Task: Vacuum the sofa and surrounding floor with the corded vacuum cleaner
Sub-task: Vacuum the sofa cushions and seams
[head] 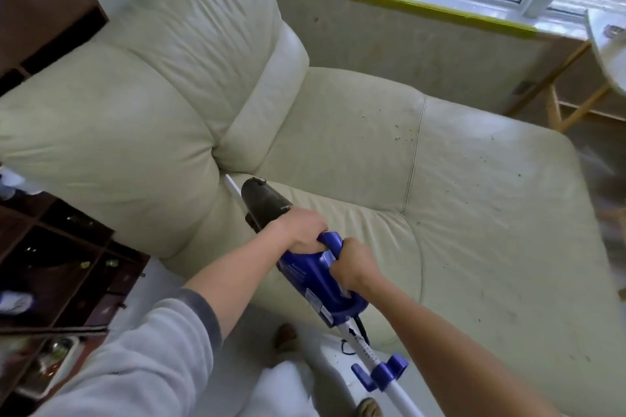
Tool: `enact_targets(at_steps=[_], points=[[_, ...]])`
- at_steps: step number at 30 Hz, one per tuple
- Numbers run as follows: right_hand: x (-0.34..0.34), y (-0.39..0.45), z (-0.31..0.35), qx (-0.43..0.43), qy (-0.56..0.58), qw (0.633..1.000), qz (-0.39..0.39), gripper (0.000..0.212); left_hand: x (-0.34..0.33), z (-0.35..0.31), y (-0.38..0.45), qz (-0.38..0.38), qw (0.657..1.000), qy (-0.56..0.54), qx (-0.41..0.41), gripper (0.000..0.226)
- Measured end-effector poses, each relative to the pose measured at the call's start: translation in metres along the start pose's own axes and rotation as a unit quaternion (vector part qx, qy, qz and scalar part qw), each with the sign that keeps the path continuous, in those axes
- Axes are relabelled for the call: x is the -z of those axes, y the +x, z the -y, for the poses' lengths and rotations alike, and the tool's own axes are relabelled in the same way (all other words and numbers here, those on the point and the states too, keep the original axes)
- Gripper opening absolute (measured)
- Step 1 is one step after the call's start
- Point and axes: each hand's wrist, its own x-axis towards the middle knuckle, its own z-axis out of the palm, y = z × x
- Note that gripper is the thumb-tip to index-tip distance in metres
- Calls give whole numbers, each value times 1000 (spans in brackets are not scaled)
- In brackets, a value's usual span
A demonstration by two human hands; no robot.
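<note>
By the wall, far left: a dark wooden shelf unit [61,267] with open cubbies
Left hand [301,230]: fingers curled over the front of the blue handle, gripping it
Vacuum cleaner [305,264]: blue body, dark dust cup, nose pushed into the crease beside the armrest
Right hand [354,267]: fist wrapped around the handle's rear
Sofa [440,196]: cream leather, crumbs scattered across the seat
Far right: window sill [423,8] edged in yellow

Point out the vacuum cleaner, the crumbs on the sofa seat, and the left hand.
vacuum cleaner [315,278], head view, blue motor body.
crumbs [399,134], head view, cluster beside the seat seam.
left hand [301,228], head view, its back.
</note>
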Motion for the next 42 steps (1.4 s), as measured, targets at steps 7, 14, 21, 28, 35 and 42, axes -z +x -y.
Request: enact_targets(at_steps=[7,14,21,28,35,42], points=[[13,-11,1,34,-45,998,36,11,3,-15,-22,-21,997,-35,66,11],[11,-34,-22,37,-48,995,78,23,-8,-48,-37,2,993,-66,95,15],[10,-53,-39,60,-56,993,90,8,-17,-70,-48,8,992,-75,105,12],[6,-69,-44,69,-50,992,94,10,-22,-81,-62,14,991,-79,112,14],[-1,-85,-52,73,-32,992,102,13,-31,-92,-71,18,991,-72,112,15],[0,-95,-69,90,-22,994,65,9,-35,-107,-80,-22,995,-29,94,18]])
